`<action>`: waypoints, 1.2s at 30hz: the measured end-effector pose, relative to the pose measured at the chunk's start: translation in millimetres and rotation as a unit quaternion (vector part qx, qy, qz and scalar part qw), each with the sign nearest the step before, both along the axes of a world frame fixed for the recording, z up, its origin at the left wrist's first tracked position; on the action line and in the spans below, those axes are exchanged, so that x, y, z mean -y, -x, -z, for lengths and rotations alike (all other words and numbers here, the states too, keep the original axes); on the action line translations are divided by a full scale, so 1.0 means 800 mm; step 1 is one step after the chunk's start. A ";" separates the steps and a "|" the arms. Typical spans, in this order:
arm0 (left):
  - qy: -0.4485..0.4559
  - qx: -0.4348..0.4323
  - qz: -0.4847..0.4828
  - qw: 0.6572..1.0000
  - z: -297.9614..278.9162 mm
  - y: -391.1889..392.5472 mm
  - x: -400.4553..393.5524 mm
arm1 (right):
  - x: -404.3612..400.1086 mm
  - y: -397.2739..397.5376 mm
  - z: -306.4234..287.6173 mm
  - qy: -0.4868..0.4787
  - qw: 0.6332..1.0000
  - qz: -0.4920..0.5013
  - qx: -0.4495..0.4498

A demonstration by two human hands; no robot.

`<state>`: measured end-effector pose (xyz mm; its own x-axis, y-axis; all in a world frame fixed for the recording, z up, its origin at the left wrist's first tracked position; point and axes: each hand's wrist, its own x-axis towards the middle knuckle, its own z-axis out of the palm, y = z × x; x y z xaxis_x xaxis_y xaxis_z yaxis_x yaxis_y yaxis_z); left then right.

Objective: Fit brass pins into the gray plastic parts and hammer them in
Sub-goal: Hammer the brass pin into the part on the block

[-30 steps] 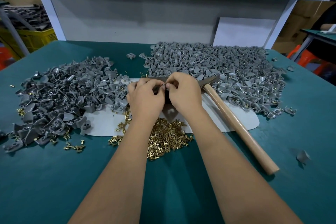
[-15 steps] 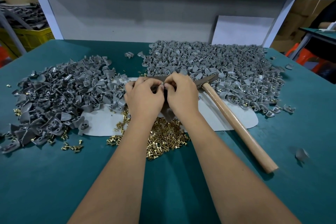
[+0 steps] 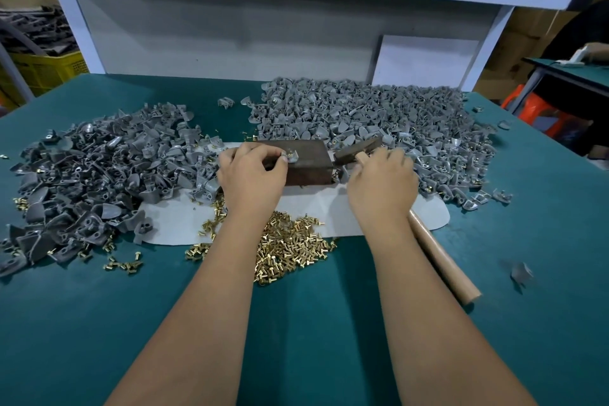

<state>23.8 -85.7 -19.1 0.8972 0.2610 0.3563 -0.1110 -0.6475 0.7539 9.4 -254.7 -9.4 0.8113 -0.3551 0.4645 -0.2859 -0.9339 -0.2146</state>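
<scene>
Part (image 3: 291, 155) under left fingers (image 3: 280, 155)

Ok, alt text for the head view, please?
The left hand pinches a gray plastic part with brass pin on a dark metal block; the right hand rests on the wooden-handled hammer, between heaps of gray parts.

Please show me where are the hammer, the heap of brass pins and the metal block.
hammer (image 3: 441, 255): head view, on the wooden handle past the right hand.
heap of brass pins (image 3: 290, 245): head view, middle of the heap.
metal block (image 3: 311, 161): head view, its brown top face.
</scene>
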 end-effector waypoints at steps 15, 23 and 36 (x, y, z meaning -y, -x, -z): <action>0.007 0.017 0.002 1.000 0.003 -0.001 0.000 | -0.010 0.016 -0.065 -0.108 0.976 -0.189 0.030; 0.007 0.026 0.002 1.000 0.003 0.001 -0.002 | -0.029 0.013 -0.096 -0.014 0.964 -0.254 -0.075; 0.015 0.031 -0.005 0.999 0.004 0.000 -0.002 | -0.045 0.028 -0.093 -0.018 0.966 -0.257 0.000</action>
<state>23.7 -84.1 -22.5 0.8705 0.2819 0.4034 -0.1519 -0.6258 0.7651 -12.8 -218.9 65.1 0.8843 0.0792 0.4601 0.2141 -0.9446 -0.2489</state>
